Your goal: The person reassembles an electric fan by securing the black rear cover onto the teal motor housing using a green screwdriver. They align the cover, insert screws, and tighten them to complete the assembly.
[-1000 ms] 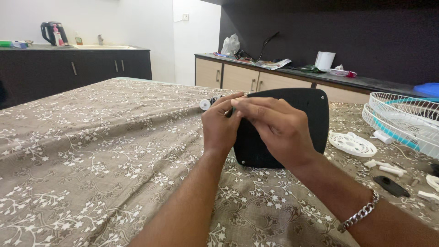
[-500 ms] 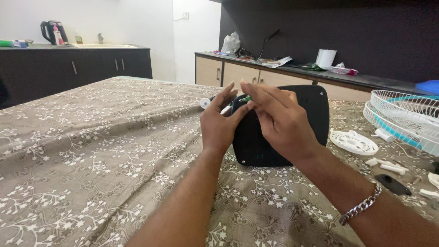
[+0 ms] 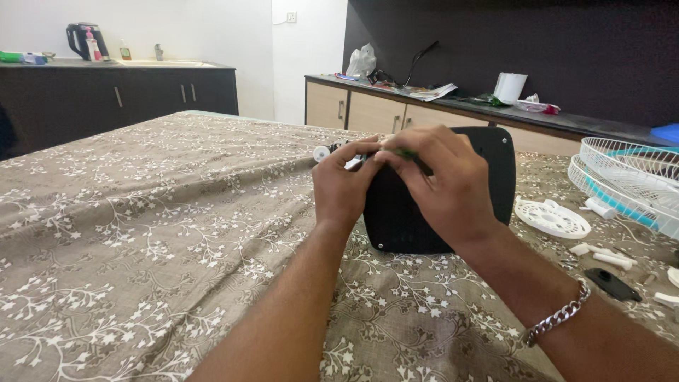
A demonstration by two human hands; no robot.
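Black panel point(image 3: 453, 212) stands upright; both hands' fingers point(image 3: 396, 157) pinch closed along its top-left edge.

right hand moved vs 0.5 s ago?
Yes. The right hand has curled down over the top edge of the black panel; its fingers, raised before, are now bent beside the left hand.

The black panel point(image 3: 488, 184) is matt, smooth plastic with small metal screws at its corners. The tablecloth point(image 3: 141, 233) is woven cloth, matt, creased, with a printed floral pattern. At right, the fan grille point(image 3: 629, 177) and the round vented disc point(image 3: 552, 218) are glossy white plastic. The wrist bracelet point(image 3: 559, 322) is polished metal chain.
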